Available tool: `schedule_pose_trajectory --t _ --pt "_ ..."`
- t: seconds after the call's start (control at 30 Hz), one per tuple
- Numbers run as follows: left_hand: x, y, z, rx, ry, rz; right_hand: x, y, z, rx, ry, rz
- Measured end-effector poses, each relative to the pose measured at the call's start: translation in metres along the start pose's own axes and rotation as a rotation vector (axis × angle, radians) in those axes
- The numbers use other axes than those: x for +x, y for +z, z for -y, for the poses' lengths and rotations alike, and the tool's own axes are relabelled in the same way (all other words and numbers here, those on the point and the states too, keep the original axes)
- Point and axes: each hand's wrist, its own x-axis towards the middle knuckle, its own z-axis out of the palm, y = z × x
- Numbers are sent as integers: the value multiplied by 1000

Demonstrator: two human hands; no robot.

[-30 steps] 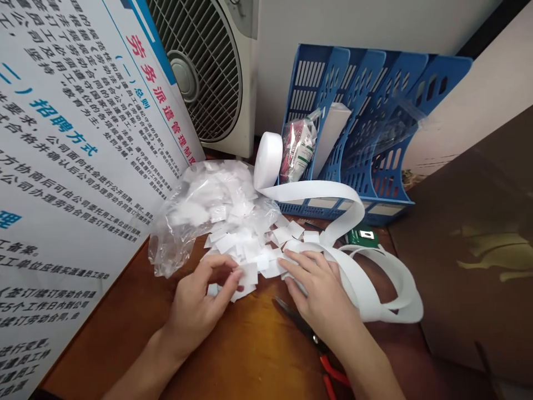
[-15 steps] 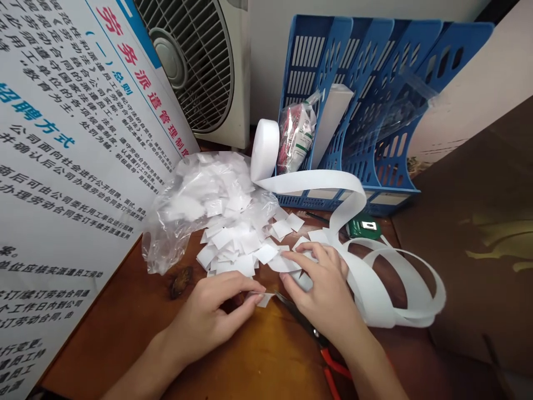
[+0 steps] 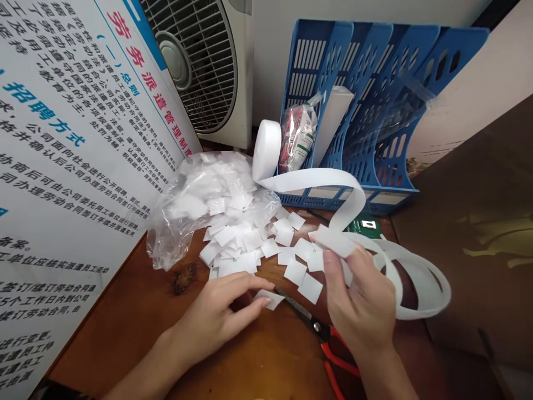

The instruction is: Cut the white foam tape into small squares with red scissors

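My right hand [image 3: 360, 303] is raised above the desk, its fingers pinching the free end of a long white ribbon [image 3: 358, 203]. The ribbon loops back to a white roll [image 3: 266, 149] standing by the blue rack. My left hand [image 3: 220, 314] rests on the desk and pinches a small white cut square [image 3: 270, 299]. Several more white squares [image 3: 254, 244] lie heaped in front of both hands, spilling from a clear plastic bag [image 3: 195, 205]. Scissors with red handles [image 3: 320, 333] lie on the desk between my hands.
A blue file rack [image 3: 370, 105] stands at the back with a packet in it. A white fan [image 3: 208, 66] is behind the bag. A printed board [image 3: 70, 155] leans on the left. A green object [image 3: 364, 225] lies near the rack. A brown panel [image 3: 483, 233] stands at right.
My right hand lifted off the pile and now holds the ribbon end up. My left hand stayed low, still pinching one square. More loose squares show on the desk.
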Motion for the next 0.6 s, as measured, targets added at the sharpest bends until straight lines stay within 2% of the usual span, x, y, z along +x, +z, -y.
schedule_pose_trajectory --t 0.03,0.1,0.23,0.37,0.43,0.5,0.6 --pt "0 0 -2 -17 -5 2 0 -5 1 21 -11 -24" --pt "0 -1 -6 -85 -8 10 -1 -12 4 55 -39 50" --pt "0 -3 -14 -229 -38 3 -7 -18 10 -46 -120 408" --pt "0 -1 -18 -370 -207 51 -12 -16 19 -3 -52 657" --pt "0 1 -19 -384 -275 36 -13 -17 21 69 -6 721" --pt "1 3 -19 -337 -292 -28 -12 -18 21 141 30 757" --pt "1 5 -20 -352 -325 -82 -11 -20 20 230 50 750"
